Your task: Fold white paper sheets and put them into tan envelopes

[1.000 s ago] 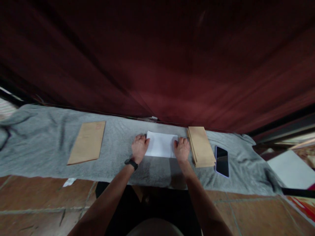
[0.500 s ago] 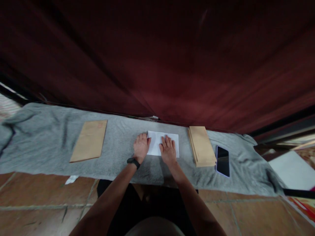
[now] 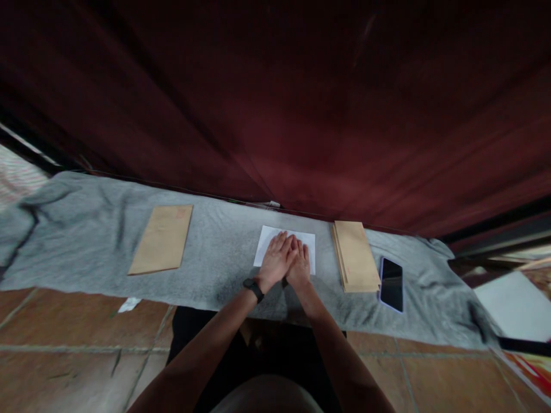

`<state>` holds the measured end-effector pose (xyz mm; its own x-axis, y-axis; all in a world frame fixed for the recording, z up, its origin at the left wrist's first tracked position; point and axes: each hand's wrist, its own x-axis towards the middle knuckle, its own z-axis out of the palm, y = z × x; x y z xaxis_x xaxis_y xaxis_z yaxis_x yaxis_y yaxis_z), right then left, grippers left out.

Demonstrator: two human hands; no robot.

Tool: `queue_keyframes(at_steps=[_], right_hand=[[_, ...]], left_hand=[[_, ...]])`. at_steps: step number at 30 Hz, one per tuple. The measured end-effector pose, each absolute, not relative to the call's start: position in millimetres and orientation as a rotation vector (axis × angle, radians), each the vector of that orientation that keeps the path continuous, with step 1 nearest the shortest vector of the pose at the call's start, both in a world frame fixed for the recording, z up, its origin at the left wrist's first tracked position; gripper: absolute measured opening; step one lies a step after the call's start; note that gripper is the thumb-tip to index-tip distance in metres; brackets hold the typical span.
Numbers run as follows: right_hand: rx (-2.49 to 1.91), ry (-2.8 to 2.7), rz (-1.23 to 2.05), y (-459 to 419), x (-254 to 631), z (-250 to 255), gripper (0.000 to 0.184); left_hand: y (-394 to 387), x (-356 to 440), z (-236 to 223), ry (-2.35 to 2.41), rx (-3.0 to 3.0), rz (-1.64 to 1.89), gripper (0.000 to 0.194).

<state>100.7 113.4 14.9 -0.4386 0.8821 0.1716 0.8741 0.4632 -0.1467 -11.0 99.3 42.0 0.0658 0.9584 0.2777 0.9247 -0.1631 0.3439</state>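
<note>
A white sheet of paper [image 3: 263, 245] lies flat on the grey cloth, its middle covered by my hands. My left hand [image 3: 275, 258], with a dark band on its wrist, rests on the paper with fingers stretched out. Beside it and partly under its fingers, my right hand [image 3: 300, 265] also presses flat on the sheet. Neither hand grips anything. To the right lies a stack of brown envelopes [image 3: 356, 255], and farther left another brown envelope or small pile [image 3: 163, 240] lies flat.
The grey cloth [image 3: 215, 241] covers a long narrow surface. A phone [image 3: 391, 284] with a purple edge lies right of the envelope stack. A dark red curtain-like sheet [image 3: 275, 126] rises behind. A white scrap [image 3: 129, 304] is on the tiled floor [image 3: 81, 327].
My left hand has slid right from the paper's left edge onto its middle, meeting my right hand. The right hand stays flat on the paper. The view has shifted slightly.
</note>
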Motion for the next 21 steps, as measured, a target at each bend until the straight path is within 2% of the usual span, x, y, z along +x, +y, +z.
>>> queue_keyframes(at_steps=[8, 21], right_hand=[[-1.534, -2.504, 0.062, 115, 100, 13, 0.058], [-1.528, -2.463, 0.076, 115, 106, 16, 0.051]], left_hand=[[97, -6, 37, 1.897, 2.164, 0.616, 0.059], [87, -30, 22, 1.995, 2.31, 0.469, 0.057]])
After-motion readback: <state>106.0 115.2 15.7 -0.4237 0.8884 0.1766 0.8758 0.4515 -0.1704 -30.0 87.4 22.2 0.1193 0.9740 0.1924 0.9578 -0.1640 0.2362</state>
